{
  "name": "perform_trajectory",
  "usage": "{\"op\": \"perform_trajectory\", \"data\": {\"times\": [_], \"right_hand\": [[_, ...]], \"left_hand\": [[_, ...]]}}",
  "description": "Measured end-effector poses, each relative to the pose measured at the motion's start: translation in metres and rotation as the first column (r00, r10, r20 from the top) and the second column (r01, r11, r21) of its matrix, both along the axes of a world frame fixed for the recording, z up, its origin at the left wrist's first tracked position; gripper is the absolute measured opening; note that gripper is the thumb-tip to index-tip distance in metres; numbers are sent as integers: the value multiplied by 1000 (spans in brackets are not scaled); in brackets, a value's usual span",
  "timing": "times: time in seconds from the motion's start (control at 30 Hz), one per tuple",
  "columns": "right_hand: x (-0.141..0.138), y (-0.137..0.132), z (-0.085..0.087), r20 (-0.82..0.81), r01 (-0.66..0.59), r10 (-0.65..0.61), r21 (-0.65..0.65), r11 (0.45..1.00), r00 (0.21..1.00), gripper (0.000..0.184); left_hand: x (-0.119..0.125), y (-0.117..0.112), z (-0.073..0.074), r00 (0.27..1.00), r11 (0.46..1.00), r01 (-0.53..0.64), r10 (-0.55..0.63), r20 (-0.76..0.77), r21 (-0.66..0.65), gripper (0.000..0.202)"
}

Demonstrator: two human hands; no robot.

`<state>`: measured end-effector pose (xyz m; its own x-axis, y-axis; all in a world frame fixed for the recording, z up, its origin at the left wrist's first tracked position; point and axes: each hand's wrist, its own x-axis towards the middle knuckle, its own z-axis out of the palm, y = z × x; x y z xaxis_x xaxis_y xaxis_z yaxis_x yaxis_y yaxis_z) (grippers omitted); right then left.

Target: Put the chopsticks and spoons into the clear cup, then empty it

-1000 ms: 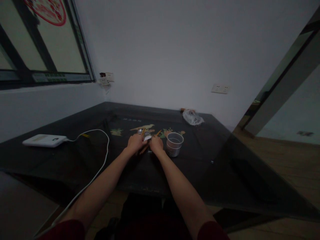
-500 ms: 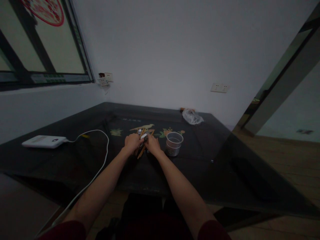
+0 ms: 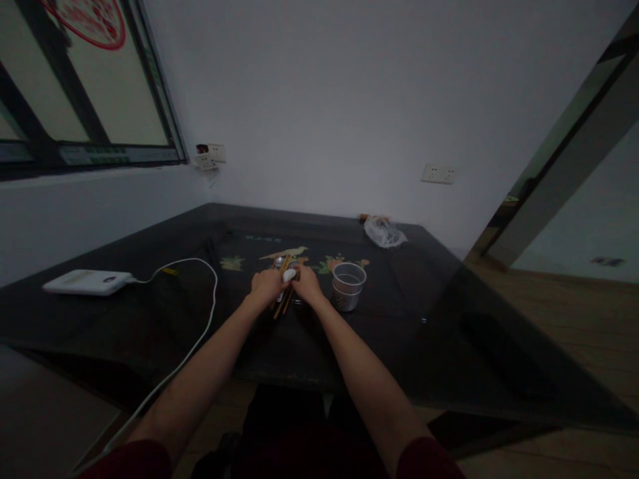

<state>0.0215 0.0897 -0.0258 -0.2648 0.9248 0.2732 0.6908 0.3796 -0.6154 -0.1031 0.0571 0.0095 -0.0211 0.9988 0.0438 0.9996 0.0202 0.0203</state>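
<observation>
My left hand (image 3: 267,286) and my right hand (image 3: 307,285) meet over a loose bundle at the middle of the table. Both have their fingers closed around the bundle's sides. It holds several wooden chopsticks (image 3: 282,309), whose ends stick out toward me. A spoon with a pale, shiny bowl (image 3: 289,274) lies on top, between my fingertips. Behind my left fingers shows the round bowl of a metal spoon (image 3: 279,261). My hands hide most of the handles. Just right of my right hand stands an upright metal cup (image 3: 348,286) with holes low in its side.
A white power bank (image 3: 87,282) lies at the left, its white cable (image 3: 215,293) curving toward the front edge. A crumpled clear plastic bag (image 3: 384,234) sits at the back. A dark flat object (image 3: 504,356) lies on the dark table (image 3: 399,346) at the right.
My fingers have shifted slightly around the bundle. The chopstick ends have drawn closer together, and the pale spoon bowl shows more plainly on top. The cup has stayed put.
</observation>
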Motion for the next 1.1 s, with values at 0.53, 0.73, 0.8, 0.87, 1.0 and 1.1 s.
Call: {"op": "perform_trajectory", "data": {"times": [0.53, 0.73, 0.8, 0.87, 1.0, 1.1], "right_hand": [[-3, 0, 2, -72, 110, -119, -117, 987, 990, 32], [-1, -19, 20, 35, 162, -162, 10, 987, 986, 33], [-4, -29, 33, 90, 159, -166, 78, 984, 982, 32], [-9, -38, 47, 117, 122, -140, 149, 981, 983, 29], [-9, -56, 80, 101, 37, -65, 257, 966, 993, 25], [7, -74, 104, 40, -35, 24, 309, 950, 999, 24]], "left_hand": [[0, -5, 5, 999, 999, 28, -28, 19, -17, 42], [-2, -5, 8, 999, 999, 22, -23, 30, 33, 44], [-2, -5, 10, 999, 997, 28, -30, 28, 72, 42], [-1, -5, 13, 998, 994, 44, -47, 34, 100, 38], [3, -2, 14, 986, 982, 127, -140, 87, 141, 31], [11, 1, 9, 936, 946, 243, -287, 203, 216, 28]]}}
